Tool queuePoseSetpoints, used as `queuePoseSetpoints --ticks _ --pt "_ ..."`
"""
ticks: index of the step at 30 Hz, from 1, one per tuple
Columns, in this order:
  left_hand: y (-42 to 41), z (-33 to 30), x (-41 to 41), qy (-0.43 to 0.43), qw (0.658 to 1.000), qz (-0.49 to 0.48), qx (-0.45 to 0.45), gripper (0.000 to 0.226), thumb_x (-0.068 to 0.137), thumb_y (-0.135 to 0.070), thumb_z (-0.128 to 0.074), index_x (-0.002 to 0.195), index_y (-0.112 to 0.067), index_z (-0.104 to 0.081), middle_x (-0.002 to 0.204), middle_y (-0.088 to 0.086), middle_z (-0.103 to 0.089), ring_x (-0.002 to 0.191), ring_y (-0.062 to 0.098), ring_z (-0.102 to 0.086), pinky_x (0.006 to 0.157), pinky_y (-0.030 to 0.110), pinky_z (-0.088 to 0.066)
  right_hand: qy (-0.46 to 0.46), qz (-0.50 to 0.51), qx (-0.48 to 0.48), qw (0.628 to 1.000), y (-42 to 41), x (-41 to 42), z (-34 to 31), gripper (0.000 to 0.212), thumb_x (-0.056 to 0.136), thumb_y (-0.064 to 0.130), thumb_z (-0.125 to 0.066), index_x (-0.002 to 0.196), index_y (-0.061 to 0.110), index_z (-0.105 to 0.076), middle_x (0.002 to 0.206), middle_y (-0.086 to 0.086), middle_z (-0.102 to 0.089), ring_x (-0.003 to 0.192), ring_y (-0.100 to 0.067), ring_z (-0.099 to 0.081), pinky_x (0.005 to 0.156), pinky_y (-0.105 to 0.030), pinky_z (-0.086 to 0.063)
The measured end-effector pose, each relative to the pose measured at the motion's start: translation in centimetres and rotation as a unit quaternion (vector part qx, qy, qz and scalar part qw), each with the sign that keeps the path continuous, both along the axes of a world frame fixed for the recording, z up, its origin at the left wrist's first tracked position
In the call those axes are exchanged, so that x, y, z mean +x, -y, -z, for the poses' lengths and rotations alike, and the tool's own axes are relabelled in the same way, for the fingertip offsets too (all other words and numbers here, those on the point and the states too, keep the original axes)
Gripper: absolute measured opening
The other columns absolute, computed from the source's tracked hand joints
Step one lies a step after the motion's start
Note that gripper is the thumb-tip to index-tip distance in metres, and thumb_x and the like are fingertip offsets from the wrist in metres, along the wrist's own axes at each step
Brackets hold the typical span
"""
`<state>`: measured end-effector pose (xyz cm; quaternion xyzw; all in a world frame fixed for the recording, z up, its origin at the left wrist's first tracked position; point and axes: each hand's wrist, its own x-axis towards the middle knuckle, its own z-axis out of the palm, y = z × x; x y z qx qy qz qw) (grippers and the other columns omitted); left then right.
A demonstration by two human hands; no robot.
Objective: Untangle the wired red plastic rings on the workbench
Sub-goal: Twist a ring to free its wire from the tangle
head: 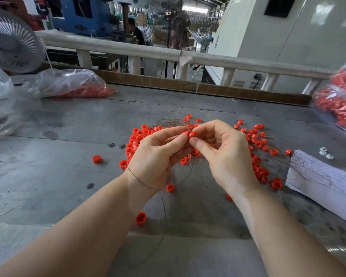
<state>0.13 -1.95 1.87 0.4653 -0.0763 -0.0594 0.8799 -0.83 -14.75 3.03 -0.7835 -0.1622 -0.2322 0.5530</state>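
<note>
Two hands meet above the bench (48, 176): the left hand (154, 156) and right hand (226, 154) each pinch a red ring (190, 134) between thumb and forefinger, the two rings touching. A thin wire (140, 181) crosses the left wrist. Below them, a pile of wired rings (258, 144) lies spread on the bench. Bags (72, 82) of red parts sit at both far corners, paper (318, 176) to the right.
</note>
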Motion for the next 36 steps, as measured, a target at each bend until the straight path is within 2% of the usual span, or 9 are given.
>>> queuePoseSetpoints --ticks 6,9,14,18,21,26,30,36 --pt "-0.1 0.0 0.1 -0.033 0.999 0.004 0.005 0.017 0.084 0.002 -0.055 0.087 -0.007 -0.068 0.071 0.004 -0.072 0.067 0.011 -0.069 0.066 0.019 -0.057 -0.051 0.007 0.05 0.997 0.4 0.5 0.2 0.02 0.079 0.004 -0.072 0.071 0.02 -0.062 0.058 0.012 -0.061 0.054 -0.001 -0.054 0.056 -0.017 -0.047" --pt "-0.2 0.1 0.2 -0.04 0.999 -0.003 0.002 0.019 0.084 0.003 -0.054 0.087 -0.008 -0.069 0.07 0.005 -0.07 0.067 0.01 -0.069 0.066 0.02 -0.057 -0.061 0.047 0.051 0.996 0.9 0.8 0.5 0.023 0.078 0.003 -0.073 0.068 0.021 -0.062 0.055 0.011 -0.061 0.052 -0.001 -0.054 0.054 -0.016 -0.045" --pt "-0.4 0.3 0.4 -0.038 0.999 -0.005 0.019 0.022 0.088 0.002 -0.052 0.09 -0.011 -0.07 0.072 0.004 -0.07 0.066 0.008 -0.067 0.069 0.021 -0.057 -0.092 0.14 -0.152 0.974 1.5 1.3 1.3 0.021 0.078 0.007 -0.073 0.069 0.022 -0.062 0.068 0.007 -0.064 0.068 -0.01 -0.061 0.07 -0.027 -0.05" --pt "-0.6 0.3 0.5 -0.04 0.999 -0.003 0.024 0.023 0.088 0.001 -0.052 0.087 -0.012 -0.071 0.074 0.004 -0.07 0.064 0.007 -0.066 0.062 0.019 -0.056 -0.122 0.168 -0.265 0.942 1.6 1.2 1.6 0.011 0.083 0.013 -0.069 0.077 0.022 -0.067 0.076 0.007 -0.066 0.074 -0.011 -0.06 0.067 -0.025 -0.046" --pt "-0.6 0.3 0.5 -0.038 0.999 -0.006 0.027 0.022 0.088 0.001 -0.052 0.088 -0.011 -0.071 0.073 0.004 -0.07 0.062 0.008 -0.066 0.062 0.019 -0.056 -0.141 0.182 -0.31 0.923 1.6 1.3 1.6 0.007 0.084 0.017 -0.068 0.081 0.022 -0.07 0.086 0.004 -0.067 0.081 -0.013 -0.058 0.07 -0.025 -0.044" --pt "-0.7 0.3 0.6 -0.047 0.999 -0.014 0.024 0.023 0.089 0.003 -0.051 0.088 -0.01 -0.07 0.071 0.004 -0.07 0.062 0.008 -0.066 0.06 0.018 -0.055 -0.125 0.192 -0.329 0.916 1.5 1.3 1.7 0.01 0.085 0.017 -0.067 0.093 0.019 -0.072 0.101 0.0 -0.062 0.099 -0.017 -0.055 0.08 -0.027 -0.044" --pt "-0.7 0.3 0.6 -0.052 0.998 -0.018 0.022 0.024 0.09 0.004 -0.051 0.088 -0.009 -0.07 0.071 0.004 -0.07 0.063 0.008 -0.067 0.061 0.018 -0.056 -0.113 0.165 -0.284 0.938 1.5 1.3 1.5 0.015 0.081 0.013 -0.071 0.095 0.019 -0.072 0.099 0.003 -0.062 0.094 -0.013 -0.055 0.082 -0.023 -0.041" --pt "-0.6 0.2 0.6 -0.054 0.998 -0.023 0.022 0.022 0.09 0.004 -0.05 0.089 -0.007 -0.069 0.07 0.004 -0.07 0.063 0.008 -0.066 0.062 0.019 -0.056 -0.104 0.117 -0.272 0.95 1.6 1.2 1.1 0.017 0.079 0.008 -0.072 0.088 0.022 -0.072 0.086 0.014 -0.058 0.085 -0.005 -0.053 0.074 -0.013 -0.037"
